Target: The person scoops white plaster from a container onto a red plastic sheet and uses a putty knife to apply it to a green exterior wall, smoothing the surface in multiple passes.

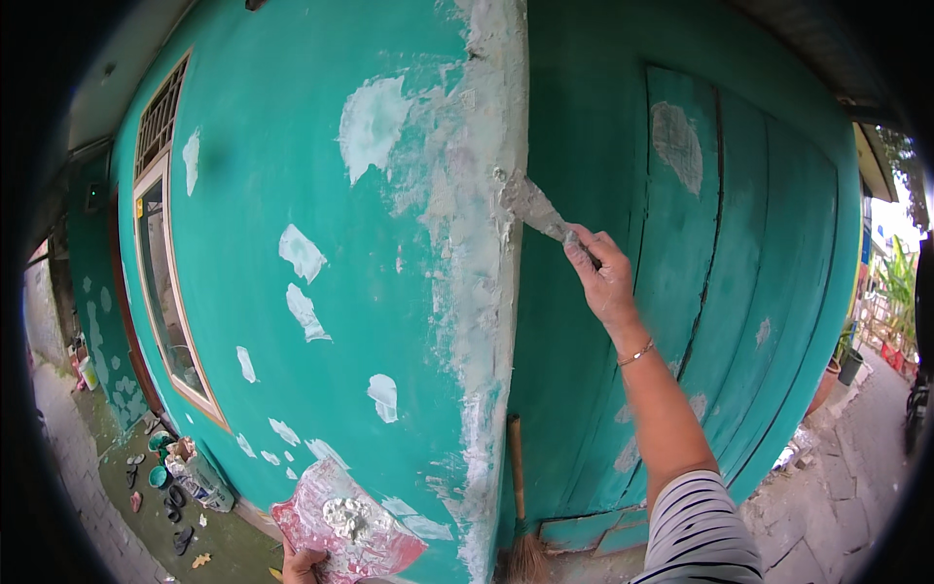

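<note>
My right hand (605, 277) grips the handle of a putty knife (538, 208), its fingers closed around it. The blade, smeared with pale filler, lies against the filler-coated corner (491, 243) of a green wall (292, 127). Low in front of the wall, my left hand (302, 565) holds a reddish board (394, 547) by its edge, the thumb on top. A lump of whitish putty (358, 518) sits in the middle of the board, and smears cover the rest of it. Most of the left hand is cut off by the lower edge.
A broom (518, 477) leans by the corner. A window (161, 263) is at left, with sandals (175, 506), a bag (197, 474) and small green tubs (159, 476) on the ground below. Green panels (749, 243) and potted plants (849, 367) are at right.
</note>
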`<state>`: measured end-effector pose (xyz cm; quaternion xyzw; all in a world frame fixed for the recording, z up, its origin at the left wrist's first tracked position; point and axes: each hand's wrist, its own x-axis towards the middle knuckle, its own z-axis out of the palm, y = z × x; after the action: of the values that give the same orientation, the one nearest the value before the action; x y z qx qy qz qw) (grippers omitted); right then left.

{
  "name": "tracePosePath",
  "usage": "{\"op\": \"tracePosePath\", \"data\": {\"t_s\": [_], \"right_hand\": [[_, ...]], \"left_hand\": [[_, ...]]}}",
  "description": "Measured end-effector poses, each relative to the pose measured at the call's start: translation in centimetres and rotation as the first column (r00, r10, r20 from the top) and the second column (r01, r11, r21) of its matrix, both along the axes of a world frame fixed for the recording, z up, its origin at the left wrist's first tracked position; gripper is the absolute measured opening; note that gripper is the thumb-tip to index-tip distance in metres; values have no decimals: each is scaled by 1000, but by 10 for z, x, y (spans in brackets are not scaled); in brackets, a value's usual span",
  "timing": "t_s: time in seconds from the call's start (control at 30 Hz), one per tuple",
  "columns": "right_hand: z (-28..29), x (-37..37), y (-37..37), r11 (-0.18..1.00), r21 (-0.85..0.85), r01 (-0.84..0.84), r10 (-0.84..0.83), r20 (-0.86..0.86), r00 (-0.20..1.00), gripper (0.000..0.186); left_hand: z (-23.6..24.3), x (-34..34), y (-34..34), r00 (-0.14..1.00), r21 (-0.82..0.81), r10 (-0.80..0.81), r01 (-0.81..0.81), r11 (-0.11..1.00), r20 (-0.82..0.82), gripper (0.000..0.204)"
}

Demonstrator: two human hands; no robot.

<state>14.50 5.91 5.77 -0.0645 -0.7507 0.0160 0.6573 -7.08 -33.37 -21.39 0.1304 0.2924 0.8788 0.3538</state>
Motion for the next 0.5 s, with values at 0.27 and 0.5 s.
{"op": "tracePosePath", "data": {"t_s": [0.27, 0.5], "right_hand": [[0, -32, 27, 999, 20, -31, 31, -1, 1000, 26], [-10, 23, 13, 992, -37, 117, -112, 104, 988, 27]], "left_hand": [[7, 12, 20, 998, -67, 67, -67, 996, -4, 71], [13, 13, 31, 997, 27, 65, -64, 998, -39, 80]]}}
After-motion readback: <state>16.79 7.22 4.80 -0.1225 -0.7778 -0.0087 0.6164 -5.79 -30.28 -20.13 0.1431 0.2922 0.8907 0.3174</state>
